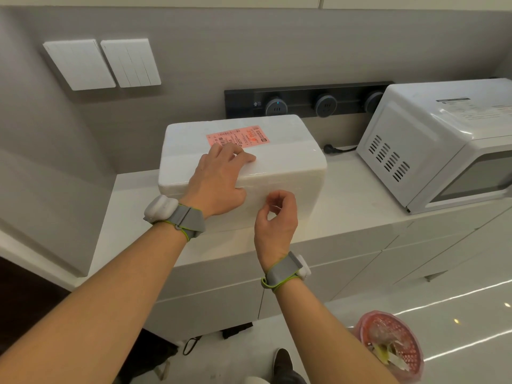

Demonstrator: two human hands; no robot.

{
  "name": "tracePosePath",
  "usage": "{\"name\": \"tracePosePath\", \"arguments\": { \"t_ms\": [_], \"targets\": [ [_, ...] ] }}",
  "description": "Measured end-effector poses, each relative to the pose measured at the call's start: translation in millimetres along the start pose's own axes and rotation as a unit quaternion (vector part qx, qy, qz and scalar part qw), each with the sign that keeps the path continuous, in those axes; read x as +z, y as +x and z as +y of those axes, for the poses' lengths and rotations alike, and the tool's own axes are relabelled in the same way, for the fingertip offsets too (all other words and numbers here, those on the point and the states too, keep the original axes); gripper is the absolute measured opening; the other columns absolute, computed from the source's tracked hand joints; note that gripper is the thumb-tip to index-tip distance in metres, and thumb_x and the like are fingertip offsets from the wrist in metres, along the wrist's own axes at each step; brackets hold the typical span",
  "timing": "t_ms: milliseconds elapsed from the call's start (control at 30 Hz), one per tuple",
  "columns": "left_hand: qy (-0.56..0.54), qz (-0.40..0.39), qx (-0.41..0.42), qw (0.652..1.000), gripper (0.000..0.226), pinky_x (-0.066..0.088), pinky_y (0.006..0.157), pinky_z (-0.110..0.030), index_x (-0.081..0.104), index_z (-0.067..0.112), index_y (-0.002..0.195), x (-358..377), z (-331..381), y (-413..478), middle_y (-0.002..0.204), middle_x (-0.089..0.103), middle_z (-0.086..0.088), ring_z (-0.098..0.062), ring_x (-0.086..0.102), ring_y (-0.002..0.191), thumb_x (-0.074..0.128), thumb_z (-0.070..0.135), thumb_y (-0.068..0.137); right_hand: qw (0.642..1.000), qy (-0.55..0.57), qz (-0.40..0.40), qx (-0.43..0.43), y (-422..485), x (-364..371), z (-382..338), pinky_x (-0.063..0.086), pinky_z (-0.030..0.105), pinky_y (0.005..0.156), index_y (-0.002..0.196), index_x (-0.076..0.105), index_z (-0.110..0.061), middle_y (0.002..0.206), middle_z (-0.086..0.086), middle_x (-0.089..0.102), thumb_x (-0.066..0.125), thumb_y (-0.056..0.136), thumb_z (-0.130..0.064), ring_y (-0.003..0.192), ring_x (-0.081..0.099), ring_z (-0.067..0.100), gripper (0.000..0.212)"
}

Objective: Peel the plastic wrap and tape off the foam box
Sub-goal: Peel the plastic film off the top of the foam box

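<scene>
- You are pressing your left hand (219,181) flat on the lid of the white foam box (291,159), fingers lying relaxed and thumb hanging over the front edge.
- Your right hand (277,217) is curling thumb and forefinger against the box's front face; I cannot tell whether they are pinching the glossy plastic wrap (293,173).
- The box is sitting on the white tabletop (357,203) by the wall, its pink shipping label (245,135) touching your left fingertips.
- A white microwave (432,139) is standing to its right, apart.
</scene>
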State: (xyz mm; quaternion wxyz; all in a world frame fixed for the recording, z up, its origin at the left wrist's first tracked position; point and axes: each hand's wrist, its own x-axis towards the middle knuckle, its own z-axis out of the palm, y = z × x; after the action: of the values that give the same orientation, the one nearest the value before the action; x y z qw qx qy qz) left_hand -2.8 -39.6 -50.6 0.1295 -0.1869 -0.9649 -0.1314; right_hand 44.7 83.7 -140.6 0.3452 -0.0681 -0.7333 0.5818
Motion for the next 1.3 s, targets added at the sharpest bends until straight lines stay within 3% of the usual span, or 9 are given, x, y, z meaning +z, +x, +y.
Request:
{"name": "tracePosePath", "arguments": {
  "t_ms": [400, 700, 1100, 1300],
  "targets": [
    [0.0, 0.001, -0.001, 1.0, 0.07, 0.033, 0.102, -0.036, 0.044, 0.032, 0.137, 0.7, -0.8, -0.4, 0.131, 0.039, 0.008, -0.02, 0.033, 0.121, 0.059, 0.021, 0.07, 0.999, 0.002, 0.018, 0.035, -6.1, 1.0, 3.7, 0.053, 0.04, 0.077, 0.098, 0.058, -0.007, 0.095, 0.004, 0.062, 0.063, 0.087, 0.005, 0.083, 0.06, 0.019, 0.017],
    [0.004, 0.002, 0.003, 1.0, 0.069, 0.034, 0.102, -0.036, 0.044, 0.031, 0.138, 0.7, -0.6, -0.3, 0.131, 0.039, 0.007, -0.02, 0.033, 0.121, 0.059, 0.021, 0.071, 0.999, 0.0, 0.027, 0.037, -3.3, 3.9, 3.3, 0.051, 0.034, 0.077, 0.095, 0.056, -0.015, 0.09, 0.001, 0.063, 0.065, 0.086, 0.002, 0.083, 0.06, 0.018, 0.021],
    [0.001, 0.007, 0.005, 1.0, 0.07, 0.034, 0.103, -0.037, 0.045, 0.03, 0.137, 0.2, 0.5, -0.9, 0.131, 0.04, 0.006, -0.02, 0.033, 0.121, 0.058, 0.021, 0.069, 0.997, -0.018, 0.059, 0.04, 4.3, 14.7, 4.4, 0.04, 0.01, 0.07, 0.087, 0.051, -0.019, 0.08, 0.001, 0.059, 0.064, 0.08, 0.002, 0.073, 0.055, 0.016, 0.025],
    [0.008, 0.006, 0.005, 1.0, 0.07, 0.033, 0.101, -0.036, 0.045, 0.03, 0.137, 0.6, 0.4, -0.8, 0.13, 0.04, 0.007, -0.02, 0.033, 0.119, 0.058, 0.021, 0.069, 0.997, -0.025, 0.063, 0.041, 3.2, 18.4, 6.5, 0.037, 0.011, 0.07, 0.083, 0.051, -0.015, 0.078, 0.003, 0.057, 0.063, 0.079, 0.002, 0.073, 0.053, 0.019, 0.021]
  ]
}}
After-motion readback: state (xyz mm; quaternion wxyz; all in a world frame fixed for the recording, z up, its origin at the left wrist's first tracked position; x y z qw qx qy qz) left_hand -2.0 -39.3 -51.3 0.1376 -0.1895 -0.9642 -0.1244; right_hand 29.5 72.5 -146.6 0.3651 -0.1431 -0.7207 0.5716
